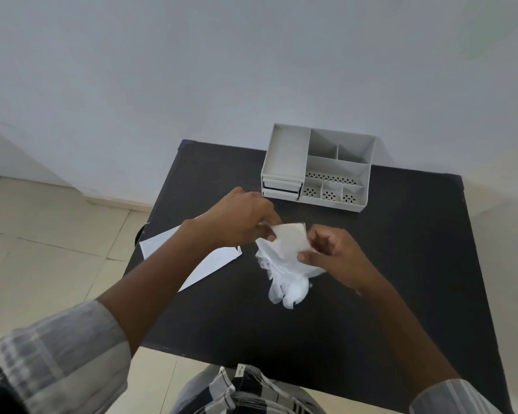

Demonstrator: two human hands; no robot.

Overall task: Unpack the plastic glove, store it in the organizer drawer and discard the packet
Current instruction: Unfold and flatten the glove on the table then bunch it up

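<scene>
Thin white plastic glove (284, 273) hangs half out of the small pale packet (290, 239), above the black worktop (371, 294). Left hand (240, 219) and right hand (332, 252) both pinch the packet, probably. Grey organizer's drawers (281, 188) shut; storing and discarding remain.

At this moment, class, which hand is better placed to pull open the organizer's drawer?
Left. The left hand sits just in front of the drawers at the organizer's left side; the right hand is nearer the person.
</scene>
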